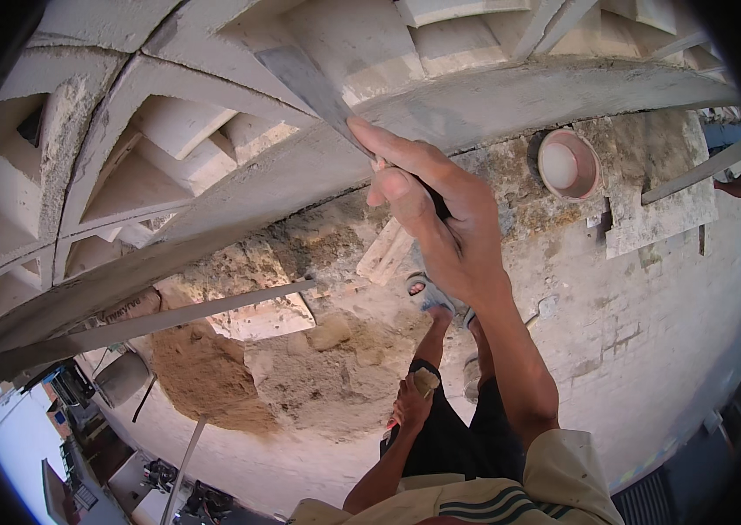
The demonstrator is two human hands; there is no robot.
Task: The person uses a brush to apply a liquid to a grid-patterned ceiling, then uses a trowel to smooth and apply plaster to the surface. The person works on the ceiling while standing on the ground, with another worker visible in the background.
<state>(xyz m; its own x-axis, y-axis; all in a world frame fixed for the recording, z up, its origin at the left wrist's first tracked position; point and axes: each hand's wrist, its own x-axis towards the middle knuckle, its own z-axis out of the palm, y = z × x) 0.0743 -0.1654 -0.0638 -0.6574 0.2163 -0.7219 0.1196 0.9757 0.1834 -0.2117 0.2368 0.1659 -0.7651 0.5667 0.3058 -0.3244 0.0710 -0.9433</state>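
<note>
My right hand (449,206) is raised at the middle of the view, its fingers closed round a trowel (311,83). The tool's flat grey blade points up and left, in front of the pale patterned block wall (204,57); whether it touches the wall I cannot tell. Most of the handle is hidden in my grip. Low by my thigh, my left hand (410,407) is closed on a small tan-ended tool (425,381). A reddish bit shows below those fingers, and its exact kind is unclear.
A pink bucket (569,164) with pale contents stands right of the wall's foot. A wooden block (385,251) lies before my sandalled feet (430,293). Brown sand (208,376) is heaped at left, near a long metal bar (169,324). Another pole (703,166) juts in at right.
</note>
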